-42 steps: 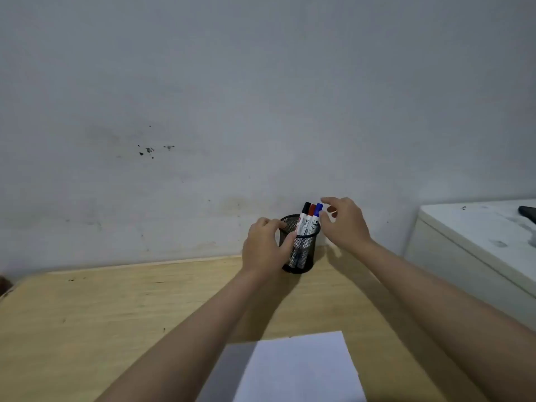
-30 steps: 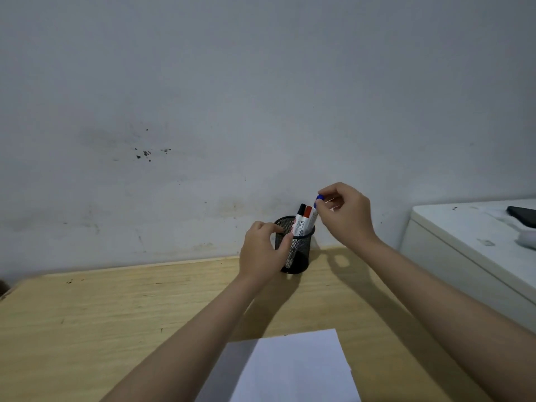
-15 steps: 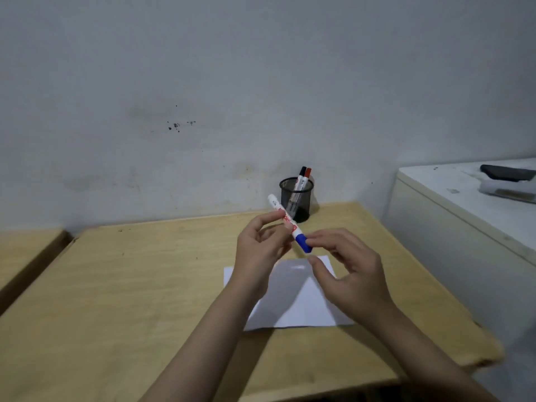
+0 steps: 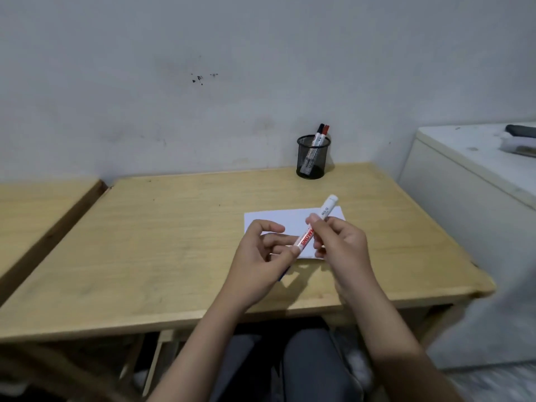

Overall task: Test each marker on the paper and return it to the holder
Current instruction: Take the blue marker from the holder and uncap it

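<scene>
Grip: right hand [image 4: 342, 245] pinches marker [image 4: 316, 224] mid-barrel; left hand [image 4: 261, 256] clamps the capped end.
Feel: light, stiff, slick plastic.
Hold: barrel, over paper [image 4: 278, 220].

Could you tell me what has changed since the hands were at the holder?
The right hand drew the blue-capped marker out of the holder and brought it over the paper; the left hand released the holder and now grips its cap end. Two markers stayed inside.

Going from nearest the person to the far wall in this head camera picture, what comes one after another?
Left hand and right hand holding the marker → sheet of paper → black mesh holder with two markers.
</scene>
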